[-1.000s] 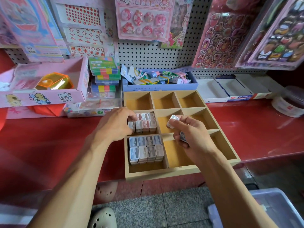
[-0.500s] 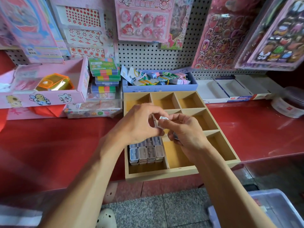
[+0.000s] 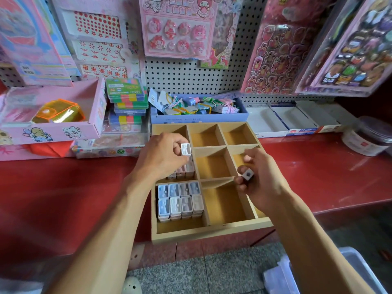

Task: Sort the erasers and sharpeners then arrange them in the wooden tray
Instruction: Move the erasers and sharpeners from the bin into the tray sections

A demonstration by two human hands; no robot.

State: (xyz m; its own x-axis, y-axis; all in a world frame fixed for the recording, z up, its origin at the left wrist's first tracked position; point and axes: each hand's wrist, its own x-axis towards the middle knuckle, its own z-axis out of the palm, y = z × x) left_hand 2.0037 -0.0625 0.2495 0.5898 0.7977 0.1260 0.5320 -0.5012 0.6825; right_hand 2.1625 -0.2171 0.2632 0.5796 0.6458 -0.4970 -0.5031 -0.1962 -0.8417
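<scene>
A wooden tray with several compartments lies on the red counter. Its near-left compartment holds neat rows of small pastel sharpeners. The middle-left compartment holds more sharpeners, partly hidden under my left hand. That hand pinches a white sharpener above this compartment. My right hand hovers over the tray's right side and grips another small sharpener in its fingers. The other compartments show bare wood.
A blue box of tagged trinkets stands just behind the tray. A pink box and stacked colourful cases sit at the left. White boxes and a round tub sit at the right. Sticker sheets hang on the pegboard above. A plastic bin stands on the floor.
My hands met over the tray and the white sharpener passed from my right hand to my left. They have since drawn apart, the left going back over the middle-left compartment.
</scene>
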